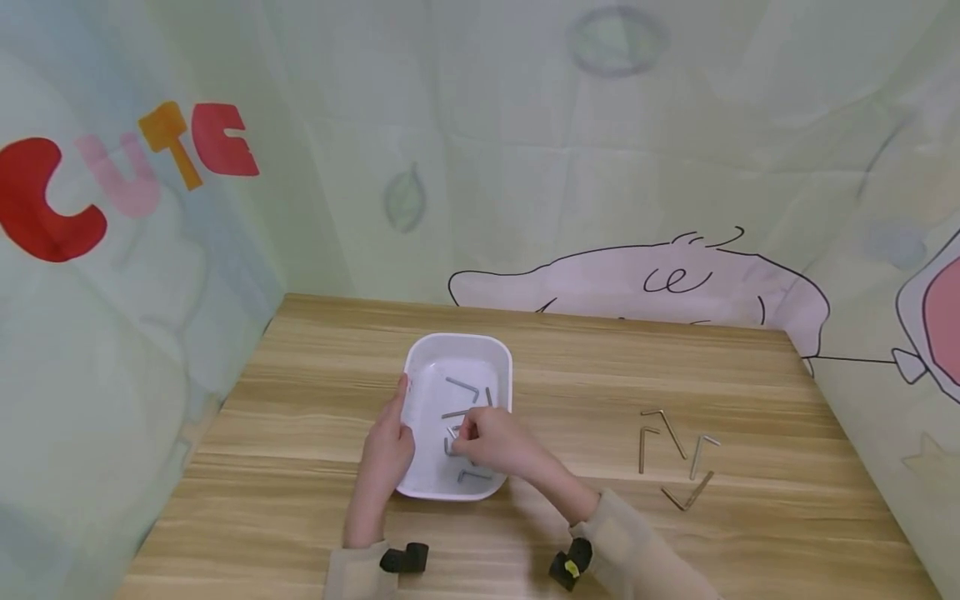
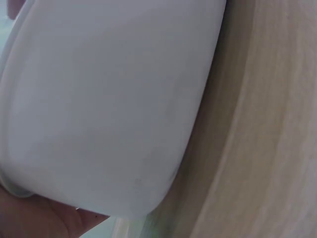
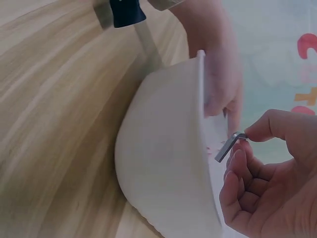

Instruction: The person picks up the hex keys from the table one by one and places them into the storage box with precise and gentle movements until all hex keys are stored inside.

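Note:
A white rectangular tray [image 1: 426, 462] sits on the wooden table, with several L-shaped hex keys [image 1: 463, 386] lying loosely inside. My left hand [image 1: 388, 450] holds the tray by its left rim, the thumb at the edge. Over the tray's right half, my right hand [image 1: 495, 440] pinches a short silver hex key [image 3: 228, 148] between thumb and index finger. The right wrist view shows that key beside the tray's rim, with the other fingers curled below it. In the left wrist view the tray's outer wall [image 2: 99, 109] fills most of the picture.
Several more hex keys [image 1: 662, 433] lie apart on the table [image 1: 570, 367], to the right of the tray. A printed cloth [image 1: 510, 183] with cartoon drawings hangs behind and beside the table. Dark devices [image 1: 405, 558] are strapped at both wrists.

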Demonstrator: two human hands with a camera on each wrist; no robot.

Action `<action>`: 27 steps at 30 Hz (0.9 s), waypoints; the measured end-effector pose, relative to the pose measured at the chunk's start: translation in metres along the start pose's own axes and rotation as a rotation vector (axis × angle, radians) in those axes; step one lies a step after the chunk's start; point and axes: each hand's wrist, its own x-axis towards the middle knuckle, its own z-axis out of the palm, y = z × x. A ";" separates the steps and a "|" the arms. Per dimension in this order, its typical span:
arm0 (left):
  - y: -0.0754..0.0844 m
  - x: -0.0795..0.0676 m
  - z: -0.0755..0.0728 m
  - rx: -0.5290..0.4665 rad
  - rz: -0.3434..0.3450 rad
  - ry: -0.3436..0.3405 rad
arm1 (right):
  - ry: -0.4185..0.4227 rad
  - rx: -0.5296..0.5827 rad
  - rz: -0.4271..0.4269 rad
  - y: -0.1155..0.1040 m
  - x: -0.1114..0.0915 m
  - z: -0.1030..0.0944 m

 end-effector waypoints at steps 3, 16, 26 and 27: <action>0.000 0.000 0.000 0.005 0.001 0.002 | -0.002 -0.009 -0.001 0.000 0.004 0.006; -0.001 0.001 0.000 0.014 -0.004 -0.012 | -0.060 0.037 0.153 0.000 0.029 0.026; -0.002 0.000 0.000 0.002 0.000 -0.018 | -0.043 -0.017 0.158 0.001 0.035 0.035; -0.002 0.000 0.000 0.000 0.000 -0.018 | -0.041 -0.022 0.155 0.001 0.035 0.036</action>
